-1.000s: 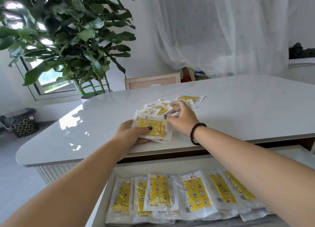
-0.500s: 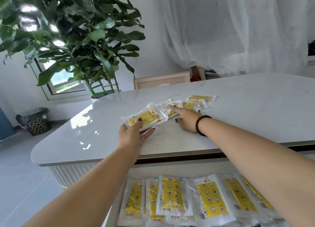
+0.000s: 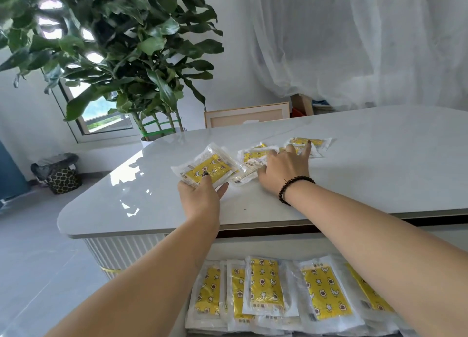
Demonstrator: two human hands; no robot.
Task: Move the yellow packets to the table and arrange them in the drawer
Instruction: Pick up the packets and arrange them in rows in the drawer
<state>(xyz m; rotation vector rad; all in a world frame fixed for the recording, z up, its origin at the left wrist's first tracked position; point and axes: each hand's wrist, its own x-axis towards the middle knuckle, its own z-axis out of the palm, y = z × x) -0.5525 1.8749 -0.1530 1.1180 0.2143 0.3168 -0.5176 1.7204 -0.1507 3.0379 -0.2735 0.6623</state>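
While your left hand (image 3: pixel 200 195) pinches a small stack of yellow packets (image 3: pixel 206 169) at its near edge, your right hand (image 3: pixel 283 169) lies flat with fingers spread on the loose packets (image 3: pixel 304 144) just right of that grip, grasping nothing. Slick wrappers may fan out and slide from a one-edge pinch. Support the stack underneath before carrying it back toward the drawer (image 3: pixel 278 245), where filed packets (image 3: pixel 266 286) already overlap.

The table (image 3: pixel 379 174) had a smooth, glossy, stone-like white top that mirrored the window light. The yellow packets (image 3: pixel 206 171) were wrapped in shiny, crinkled clear plastic, as were those in the drawer (image 3: pixel 266 284). A thin, sheer cloth curtain (image 3: pixel 354 40) hung behind.
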